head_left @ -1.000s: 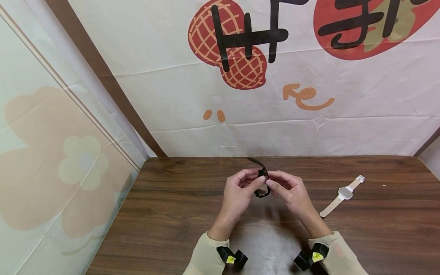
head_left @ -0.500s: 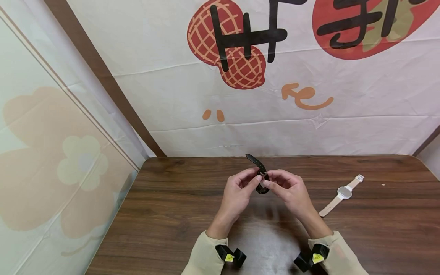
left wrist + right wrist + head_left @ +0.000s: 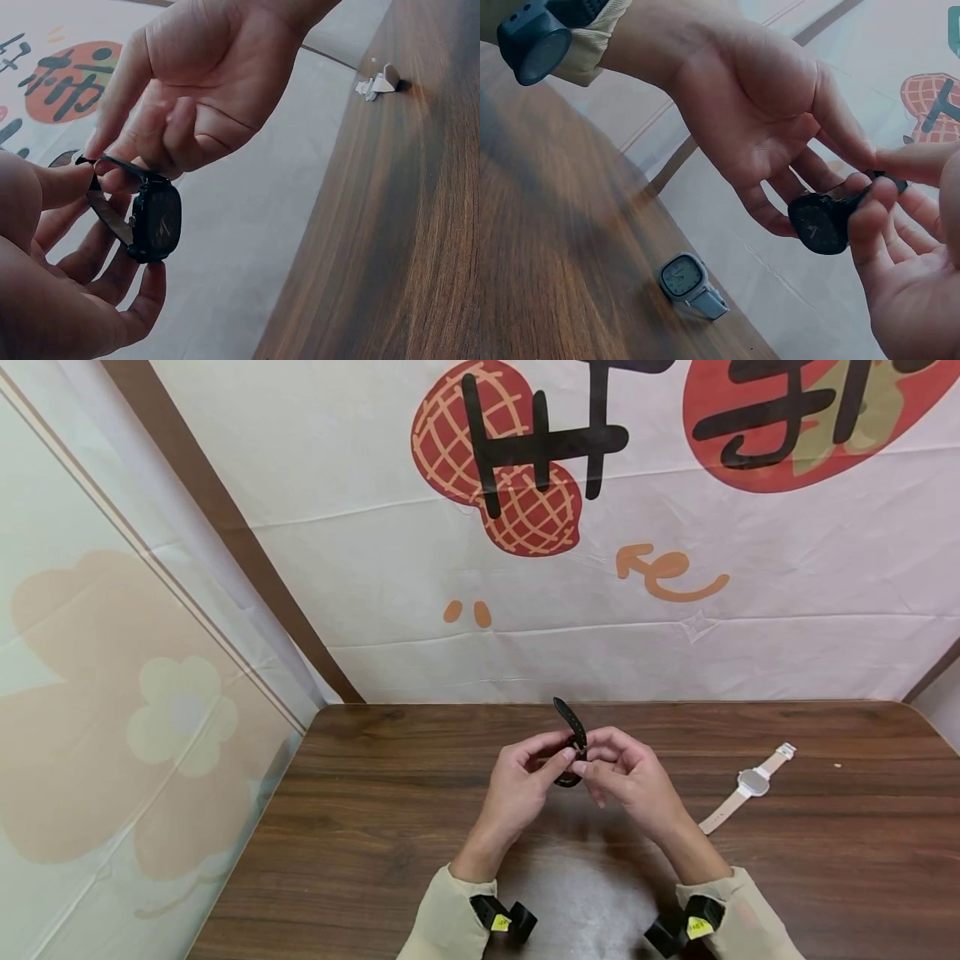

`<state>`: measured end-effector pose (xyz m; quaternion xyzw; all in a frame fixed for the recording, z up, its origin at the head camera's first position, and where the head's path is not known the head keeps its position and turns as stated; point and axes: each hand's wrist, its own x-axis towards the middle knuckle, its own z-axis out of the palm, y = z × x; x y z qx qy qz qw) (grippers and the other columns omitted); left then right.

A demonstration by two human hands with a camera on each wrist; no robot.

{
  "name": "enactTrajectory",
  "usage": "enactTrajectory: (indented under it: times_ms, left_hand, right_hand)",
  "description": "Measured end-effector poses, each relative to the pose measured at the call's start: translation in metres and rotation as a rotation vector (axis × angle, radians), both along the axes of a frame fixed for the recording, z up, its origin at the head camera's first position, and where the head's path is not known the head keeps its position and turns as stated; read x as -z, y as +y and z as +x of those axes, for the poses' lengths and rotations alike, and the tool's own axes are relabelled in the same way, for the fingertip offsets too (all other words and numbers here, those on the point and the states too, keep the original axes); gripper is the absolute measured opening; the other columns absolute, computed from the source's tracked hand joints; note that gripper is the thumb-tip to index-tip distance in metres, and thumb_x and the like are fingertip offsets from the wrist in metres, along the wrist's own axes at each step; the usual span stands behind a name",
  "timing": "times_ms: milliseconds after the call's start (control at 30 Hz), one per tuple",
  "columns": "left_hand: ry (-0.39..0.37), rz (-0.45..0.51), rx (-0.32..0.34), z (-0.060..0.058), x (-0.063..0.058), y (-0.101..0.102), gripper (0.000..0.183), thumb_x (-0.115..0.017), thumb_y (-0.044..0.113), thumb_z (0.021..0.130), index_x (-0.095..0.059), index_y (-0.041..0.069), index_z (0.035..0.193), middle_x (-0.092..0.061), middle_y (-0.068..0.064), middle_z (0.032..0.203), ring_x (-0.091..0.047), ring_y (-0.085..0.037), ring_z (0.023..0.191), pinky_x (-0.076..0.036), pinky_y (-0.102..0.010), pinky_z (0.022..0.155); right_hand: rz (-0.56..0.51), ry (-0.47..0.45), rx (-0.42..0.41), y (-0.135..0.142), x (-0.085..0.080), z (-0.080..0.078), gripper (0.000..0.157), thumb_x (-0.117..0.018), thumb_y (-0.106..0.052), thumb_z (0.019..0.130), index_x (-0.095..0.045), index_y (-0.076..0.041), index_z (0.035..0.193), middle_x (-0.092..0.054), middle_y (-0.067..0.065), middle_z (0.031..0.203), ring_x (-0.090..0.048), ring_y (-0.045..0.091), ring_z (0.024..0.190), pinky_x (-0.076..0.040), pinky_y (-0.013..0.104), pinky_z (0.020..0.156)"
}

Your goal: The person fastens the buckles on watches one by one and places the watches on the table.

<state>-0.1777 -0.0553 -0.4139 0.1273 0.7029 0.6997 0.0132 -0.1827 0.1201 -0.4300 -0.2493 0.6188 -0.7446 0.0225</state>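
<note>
A black wristwatch (image 3: 817, 223) with a rounded-square dial is held up over the table between both hands. Its strap is looped round toward the buckle, and one strap end (image 3: 567, 720) sticks up past the fingers. My left hand (image 3: 522, 781) grips the watch from the left, thumb on the strap and other fingers beneath and along the case, as the left wrist view shows. From the other side my right hand (image 3: 633, 781) pinches the strap near the buckle with thumb and forefinger. The buckle itself is mostly covered by the fingertips.
A pale watch (image 3: 753, 782) lies stretched out on the brown wooden table (image 3: 360, 827), right of the right hand. In the right wrist view a grey watch (image 3: 682, 277) with a squarish dial stands on the table. A printed white cloth (image 3: 375, 577) hangs behind the table.
The watch has turned between the hands, and its free strap end stands more upright and further right. The right fingers have shifted on the strap. The pale watch stays put.
</note>
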Motion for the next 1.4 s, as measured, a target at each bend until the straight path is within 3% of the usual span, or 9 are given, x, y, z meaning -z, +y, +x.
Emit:
enactTrajectory:
  times_ms: [233,367,500,667,800,933,1100,1267,1400]
  left_hand:
    - [0.022,-0.02,-0.002,-0.001,0.0,0.0,0.025,-0.066,0.009,0.095,-0.071,0.004,0.119,-0.071,-0.012,0.116,-0.067,-0.018,0.1,-0.055,-0.026,0.084]
    - [0.042,-0.041,-0.014,-0.001,0.001,0.0,0.024,-0.066,0.009,0.095,-0.072,0.006,0.118,-0.072,-0.01,0.116,-0.066,-0.026,0.107,-0.054,-0.026,0.083]
    - [0.067,-0.057,-0.018,-0.002,0.002,0.0,0.023,-0.066,0.011,0.095,-0.072,0.007,0.117,-0.072,-0.009,0.115,-0.065,-0.028,0.107,-0.055,-0.029,0.083]
    - [0.097,-0.101,-0.001,-0.003,0.003,-0.001,0.023,-0.068,0.013,0.094,-0.073,0.008,0.116,-0.072,-0.008,0.113,-0.067,-0.02,0.102,-0.056,-0.032,0.083]
    - [0.135,-0.166,-0.008,-0.002,0.002,-0.001,0.023,-0.071,0.014,0.092,-0.074,0.01,0.115,-0.073,-0.006,0.109,-0.068,-0.016,0.097,-0.055,-0.03,0.084]
    - [0.171,-0.219,-0.02,-0.001,0.002,-0.001,0.022,-0.073,0.015,0.091,-0.075,0.011,0.113,-0.074,-0.004,0.105,-0.067,-0.014,0.096,-0.055,-0.032,0.084]
    - [0.211,-0.275,-0.029,0.0,0.002,-0.001,0.022,-0.074,0.014,0.09,-0.076,0.014,0.111,-0.074,0.001,0.103,-0.066,-0.011,0.097,-0.054,-0.033,0.083]
    - [0.233,-0.319,-0.04,0.0,0.003,-0.001,0.022,-0.076,0.013,0.088,-0.076,0.014,0.11,-0.075,0.003,0.102,-0.065,-0.011,0.096,-0.053,-0.033,0.082]
    - [0.236,-0.342,-0.047,0.0,0.003,-0.001,0.023,-0.076,0.012,0.087,-0.076,0.015,0.109,-0.075,0.004,0.101,-0.065,-0.01,0.093,-0.053,-0.036,0.082]
  right_hand:
    - [-0.111,-0.038,-0.091,0.003,-0.002,-0.001,0.015,-0.052,0.005,0.097,-0.055,-0.003,0.11,-0.068,0.0,0.093,-0.057,0.011,0.063,-0.048,0.025,0.051]
    - [-0.036,-0.02,0.001,0.004,-0.002,-0.001,0.011,-0.055,0.003,0.097,-0.056,0.0,0.107,-0.063,-0.001,0.089,-0.054,0.011,0.064,-0.046,0.025,0.052]
    - [0.055,-0.002,0.119,0.005,-0.001,-0.002,0.015,-0.061,0.003,0.093,-0.057,0.004,0.108,-0.064,-0.004,0.093,-0.059,0.009,0.079,-0.052,0.022,0.067]
    - [0.043,0.005,0.117,0.008,-0.002,-0.003,0.024,-0.06,0.005,0.094,-0.054,0.008,0.117,-0.066,-0.001,0.104,-0.064,0.01,0.095,-0.055,0.025,0.081]
    - [0.08,-0.016,0.129,0.01,-0.004,-0.003,0.022,-0.058,-0.003,0.098,-0.057,0.004,0.118,-0.066,-0.002,0.105,-0.063,0.009,0.097,-0.054,0.025,0.081]
    - [0.11,-0.049,0.146,0.011,-0.009,-0.003,0.018,-0.054,-0.013,0.102,-0.061,0.0,0.114,-0.06,-0.002,0.087,-0.056,0.012,0.078,-0.047,0.024,0.067]
    - [0.065,-0.137,0.044,0.014,-0.012,-0.002,0.018,-0.049,-0.02,0.105,-0.061,-0.008,0.109,-0.053,0.002,0.079,-0.051,0.013,0.066,-0.043,0.027,0.059]
    - [-0.002,-0.196,-0.085,0.016,-0.011,-0.004,0.019,-0.046,-0.022,0.106,-0.06,-0.009,0.109,-0.061,0.001,0.092,-0.06,0.012,0.071,-0.052,0.026,0.067]
    - [-0.047,-0.207,-0.12,0.016,-0.008,-0.006,0.018,-0.047,-0.021,0.106,-0.062,-0.012,0.107,-0.063,0.001,0.095,-0.063,0.012,0.075,-0.055,0.028,0.073]
